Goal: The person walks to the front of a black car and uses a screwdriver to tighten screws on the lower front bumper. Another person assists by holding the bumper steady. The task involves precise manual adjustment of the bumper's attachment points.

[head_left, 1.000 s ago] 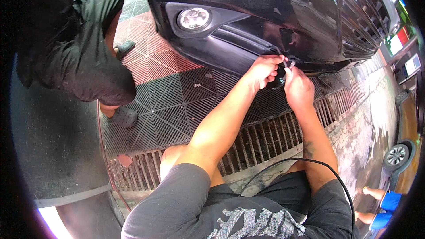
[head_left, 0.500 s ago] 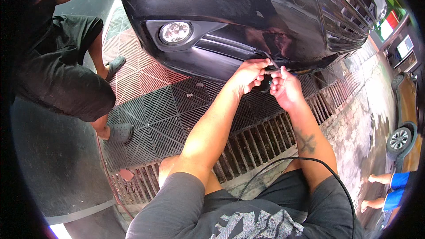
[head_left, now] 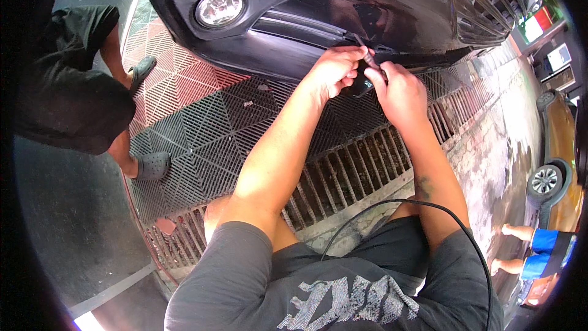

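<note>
A glossy black car bumper fills the upper middle, with a slatted lower grille beside its round fog lamp. At the grille's right end, a slim dark rod-like tool slants against the bumper; its exact kind is too small to make out. My right hand is closed round its lower part, thumb laid along it. My left hand has its fingers curled and its thumb and forefinger pinched on the tool near the upper end. Part of a dark object shows between the hands.
At the left stands another person in dark shorts and grey clogs. Ribbed floor tiles and a metal drain grate lie below. A black cable crosses my lap. At right are a brown car and someone in blue shorts.
My right hand has turned over, from palm-up fingertips to a grip round the tool with its back showing. The left hand keeps its pinch. The whole view has shifted slightly.
</note>
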A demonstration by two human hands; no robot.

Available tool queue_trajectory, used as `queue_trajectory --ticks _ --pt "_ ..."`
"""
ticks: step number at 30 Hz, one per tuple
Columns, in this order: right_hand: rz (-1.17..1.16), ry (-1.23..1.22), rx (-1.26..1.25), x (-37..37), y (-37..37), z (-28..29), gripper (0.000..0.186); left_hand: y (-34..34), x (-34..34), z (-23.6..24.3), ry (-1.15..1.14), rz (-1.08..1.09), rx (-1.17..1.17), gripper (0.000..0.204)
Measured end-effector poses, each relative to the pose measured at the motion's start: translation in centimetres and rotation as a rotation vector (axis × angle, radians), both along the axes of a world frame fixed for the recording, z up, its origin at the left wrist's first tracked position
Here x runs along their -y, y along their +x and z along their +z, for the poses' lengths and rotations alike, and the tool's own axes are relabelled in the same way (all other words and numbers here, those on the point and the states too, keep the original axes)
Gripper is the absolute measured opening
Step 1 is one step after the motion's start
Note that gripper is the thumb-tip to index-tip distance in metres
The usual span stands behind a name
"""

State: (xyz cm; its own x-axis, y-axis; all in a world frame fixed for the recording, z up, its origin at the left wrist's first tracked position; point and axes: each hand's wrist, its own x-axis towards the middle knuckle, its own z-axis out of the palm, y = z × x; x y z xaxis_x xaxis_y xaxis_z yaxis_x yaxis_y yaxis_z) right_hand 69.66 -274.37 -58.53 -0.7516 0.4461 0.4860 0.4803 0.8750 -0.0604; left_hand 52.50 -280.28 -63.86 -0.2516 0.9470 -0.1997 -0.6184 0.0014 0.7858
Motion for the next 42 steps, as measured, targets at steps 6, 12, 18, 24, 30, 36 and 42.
queue_trajectory --ticks 6,12,18,24,30,36,42 --pt "0.004 -0.324 -0.124 -0.8 -1.5 -2.3 0.041 -0.3 0.1 0.4 0.01 -0.02 -0.003 0.023" --pt "-0.123 -1.261 -0.368 -0.1 -2.1 -2.6 0.046 -0.5 0.4 0.1 0.024 -0.03 -0.029 0.025" --pt "0.121 -2.182 -0.701 -1.6 -1.4 -3.8 0.054 -0.2 -0.2 0.3 0.02 0.0 0.024 0.024" --pt "-0.073 -0.293 -0.18 0.3 -0.4 -1.8 0.056 0.7 -0.2 0.1 -0.015 0.12 -0.025 0.015" --pt "-0.065 -0.3 -0.123 -0.1 -0.9 -2.4 0.049 0.6 -0.1 0.0 -0.025 0.114 0.013 0.013" --pt "-0.122 -1.485 -0.511 -2.0 -1.8 -5.0 0.053 -0.7 0.3 0.1 -0.039 0.036 -0.051 0.013" --pt "-0.007 -2.184 -0.75 -2.8 -1.5 -5.0 0.05 0.2 -0.1 0.8 -0.081 0.001 -0.146 0.023"
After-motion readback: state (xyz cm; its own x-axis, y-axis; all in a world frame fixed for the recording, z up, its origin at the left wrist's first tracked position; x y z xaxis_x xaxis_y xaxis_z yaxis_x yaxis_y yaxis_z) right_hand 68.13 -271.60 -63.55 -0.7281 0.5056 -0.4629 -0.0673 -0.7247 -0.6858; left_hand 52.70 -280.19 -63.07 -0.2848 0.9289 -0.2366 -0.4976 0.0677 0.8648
